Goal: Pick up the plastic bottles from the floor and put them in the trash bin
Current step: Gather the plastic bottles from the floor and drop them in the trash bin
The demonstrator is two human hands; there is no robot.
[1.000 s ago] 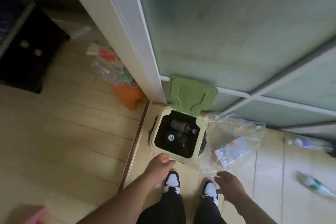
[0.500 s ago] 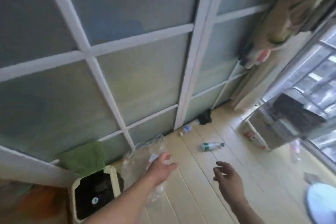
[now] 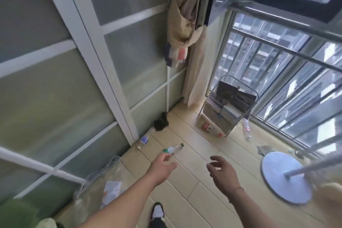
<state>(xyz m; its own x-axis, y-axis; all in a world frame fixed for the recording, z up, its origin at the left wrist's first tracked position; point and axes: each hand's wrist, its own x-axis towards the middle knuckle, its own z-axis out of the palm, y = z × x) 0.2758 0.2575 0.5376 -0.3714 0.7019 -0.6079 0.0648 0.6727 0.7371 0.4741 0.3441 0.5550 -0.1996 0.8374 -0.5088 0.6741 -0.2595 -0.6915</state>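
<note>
A clear bottle with a green label and green cap (image 3: 173, 149) lies on the pale floor just beyond my left hand (image 3: 162, 165), which is stretched out, empty, fingers apart. Another clear bottle with a blue label (image 3: 144, 139) lies against the sliding door's base. A red-labelled bottle (image 3: 212, 130) lies by the metal rack, and a further clear one (image 3: 246, 127) leans near the window. My right hand (image 3: 222, 172) hovers open over the floor, holding nothing. The green lid of the trash bin (image 3: 16, 214) shows at the bottom left corner.
A clear plastic bag (image 3: 103, 185) lies on the floor beside the bin. A metal rack with books (image 3: 229, 105) stands by the window railing. A round stand base (image 3: 285, 176) sits at right. Dark cloth (image 3: 161, 123) lies by the door. My shoe (image 3: 157, 211) is below.
My view has swung right, from looking down into the bin to the floor by the window. My left hand left the bin's rim and reaches toward the green-labelled bottle.
</note>
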